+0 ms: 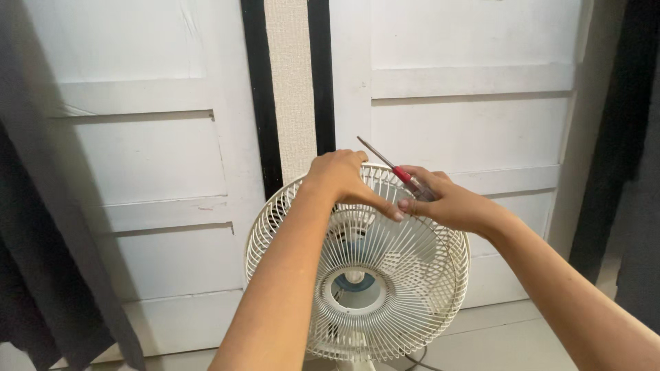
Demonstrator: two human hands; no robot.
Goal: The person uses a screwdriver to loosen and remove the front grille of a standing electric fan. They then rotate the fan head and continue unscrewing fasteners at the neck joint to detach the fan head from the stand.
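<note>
Gripping at the top rim of a fan guard [357, 275]: left hand [342, 178] draped over the rim from the left, fingers hooked behind the wires and hidden, thumb stretched right along the front wires until touching the right thumb. Closed on the rim, as far as visible. Right hand [447, 203] just beside it, wrapped around a screwdriver [395, 168] with a red and clear handle, thin steel shaft poking up and left past the left knuckles, tip free in the air above the rim.

Standing on the floor [502, 343] close to the foot of white panelled doors [158, 158], with a dark cord [419, 363] trailing off at the bottom right. Cream wire guard, round, domed toward the camera, blue blades and a pale hub [354, 288] showing behind it.

Likely light and rather springy: thin wires bend under a squeeze, so best held at the stiffer outer rim, with both hands spread apart. Probably top-heavy on its narrow stand, so apt to tip if pulled from the top. Painted wire smooth, a bit slippery. Screwdriver stiff and light, best held by the handle, with the point kept away from the other hand.

No packages, labels or signs in view. Only a textured beige strip [292, 82] between two black bands at top centre, dark curtains at the far left edge [41, 275] and far right edge [636, 172].
</note>
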